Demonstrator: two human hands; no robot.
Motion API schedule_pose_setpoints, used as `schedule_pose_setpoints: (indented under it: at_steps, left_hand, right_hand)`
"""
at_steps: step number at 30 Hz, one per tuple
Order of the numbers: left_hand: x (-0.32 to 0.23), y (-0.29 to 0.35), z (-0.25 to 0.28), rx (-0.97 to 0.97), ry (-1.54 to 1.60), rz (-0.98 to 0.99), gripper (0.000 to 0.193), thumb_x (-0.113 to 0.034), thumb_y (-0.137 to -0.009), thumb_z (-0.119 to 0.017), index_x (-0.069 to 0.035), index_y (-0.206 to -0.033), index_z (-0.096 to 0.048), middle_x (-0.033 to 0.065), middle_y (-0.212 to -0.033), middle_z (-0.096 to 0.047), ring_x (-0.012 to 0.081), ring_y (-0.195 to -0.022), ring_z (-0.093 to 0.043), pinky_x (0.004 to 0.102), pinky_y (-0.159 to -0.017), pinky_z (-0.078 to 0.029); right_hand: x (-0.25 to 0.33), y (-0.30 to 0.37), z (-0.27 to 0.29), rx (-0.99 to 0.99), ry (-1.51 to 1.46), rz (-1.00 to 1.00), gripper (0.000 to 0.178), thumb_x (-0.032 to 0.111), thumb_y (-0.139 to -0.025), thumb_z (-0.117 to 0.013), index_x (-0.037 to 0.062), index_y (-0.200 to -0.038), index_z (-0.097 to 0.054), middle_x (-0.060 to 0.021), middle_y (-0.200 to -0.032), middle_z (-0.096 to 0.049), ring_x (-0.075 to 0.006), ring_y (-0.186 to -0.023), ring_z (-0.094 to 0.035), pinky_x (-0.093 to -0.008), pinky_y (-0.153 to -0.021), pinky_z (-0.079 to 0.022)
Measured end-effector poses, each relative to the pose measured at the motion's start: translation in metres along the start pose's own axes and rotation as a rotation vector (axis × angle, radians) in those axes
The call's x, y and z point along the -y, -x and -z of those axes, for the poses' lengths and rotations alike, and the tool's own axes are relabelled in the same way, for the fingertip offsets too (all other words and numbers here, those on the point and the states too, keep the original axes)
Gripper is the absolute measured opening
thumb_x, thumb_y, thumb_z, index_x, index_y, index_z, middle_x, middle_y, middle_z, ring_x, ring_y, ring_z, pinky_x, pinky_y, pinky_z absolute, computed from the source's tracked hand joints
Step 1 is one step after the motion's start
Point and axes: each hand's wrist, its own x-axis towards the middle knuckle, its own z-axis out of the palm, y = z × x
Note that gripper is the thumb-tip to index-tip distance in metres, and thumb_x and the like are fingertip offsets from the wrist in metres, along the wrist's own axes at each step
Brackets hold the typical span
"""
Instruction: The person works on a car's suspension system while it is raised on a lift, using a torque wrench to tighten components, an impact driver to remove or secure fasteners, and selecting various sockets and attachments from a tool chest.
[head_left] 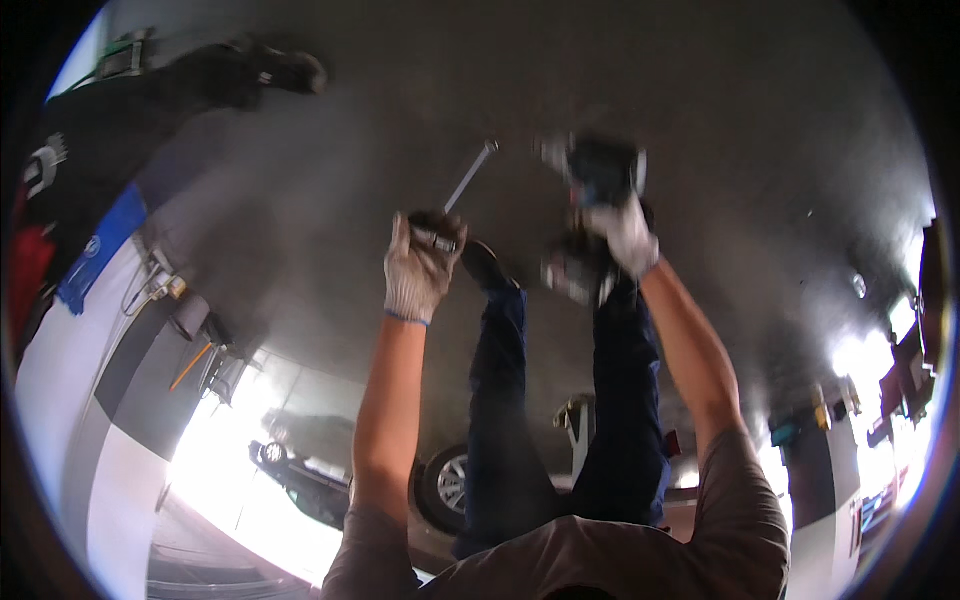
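My left hand [422, 265], in a pale knit glove with a blue-edged cuff, is closed around a dark piece with a light band. A long thin silver tool shaft [470, 178] extends up and to the right from that hand; its exact kind is not clear. My right hand [628, 235], also gloved, grips a cordless power driver [603, 172] by its handle. The driver's nose points left and its battery pack [577, 268] hangs below the hand. Motion blurs the driver. Both hands are held apart, out in front of my legs.
Dark grey floor [720, 110] lies around my feet. At the left are a blue cloth [108, 245], a large dark shape [170, 95] and an orange handle [192, 367]. Behind my legs stands a car wheel [447, 487]; a dark car [310, 485] is farther left.
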Motion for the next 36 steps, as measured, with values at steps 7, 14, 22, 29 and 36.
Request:
schedule_pose_setpoints:
  at_steps: [7, 14, 22, 29, 36]
  left_hand:
    - [-0.078, 0.293, -0.177, 0.091, 0.121, -0.212, 0.04, -0.044, -0.108, -0.05, -0.007, -0.109, -0.065, 0.0086, -0.108, -0.068, 0.0256, -0.098, -0.064, 0.0407, -0.091, -0.058]
    - [-0.115, 0.502, -0.274, 0.171, 0.194, -0.701, 0.032, -0.039, -0.107, -0.056, -0.008, -0.108, -0.063, 0.0046, -0.094, -0.064, 0.0222, -0.087, -0.062, 0.0375, -0.078, -0.052]
    - [-0.2, 0.595, -0.277, 0.166, 0.222, -1.009, 0.035, -0.043, -0.11, -0.049, -0.009, -0.107, -0.057, 0.005, -0.092, -0.062, 0.0209, -0.078, -0.059, 0.0332, -0.076, -0.052]
    - [-0.246, 0.613, -0.326, 0.004, 0.355, -1.222, 0.036, -0.043, -0.11, -0.05, -0.009, -0.107, -0.059, 0.0036, -0.095, -0.064, 0.0187, -0.082, -0.059, 0.033, -0.076, -0.051]
    - [-0.297, 0.637, -0.331, 0.017, 0.588, -1.46, 0.035, -0.044, -0.109, -0.051, -0.01, -0.109, -0.06, 0.0014, -0.096, -0.066, 0.0182, -0.087, -0.063, 0.0354, -0.081, -0.053]
  right_hand:
    - [0.242, 0.293, -0.09, 0.396, 0.226, 0.443, 0.04, 0.028, -0.091, -0.077, 0.0057, -0.123, -0.07, -0.008, -0.114, -0.074, -0.0217, -0.094, -0.072, -0.0345, -0.08, -0.059]
    - [0.385, 0.352, -0.189, 0.774, -0.341, 0.036, 0.038, 0.015, -0.089, -0.078, 0.003, -0.124, -0.069, -0.0107, -0.111, -0.075, -0.0191, -0.096, -0.074, -0.0317, -0.083, -0.059]
    - [0.475, 0.36, -0.27, 0.954, -0.172, 0.101, 0.051, 0.007, -0.088, -0.079, -0.0007, -0.135, -0.061, -0.0086, -0.12, -0.073, -0.0158, -0.105, -0.072, -0.0296, -0.093, -0.059]
    - [0.512, 0.292, -0.329, 1.365, -0.394, -0.279, 0.05, 0.013, -0.096, -0.071, -0.0014, -0.141, -0.057, -0.0107, -0.127, -0.07, -0.0204, -0.111, -0.071, -0.0329, -0.102, -0.057]
    - [0.574, 0.246, -0.385, 1.445, -0.075, 0.113, 0.054, 0.01, -0.098, -0.067, -0.0035, -0.147, -0.048, -0.0151, -0.138, -0.063, -0.0253, -0.122, -0.066, -0.0374, -0.107, -0.054]
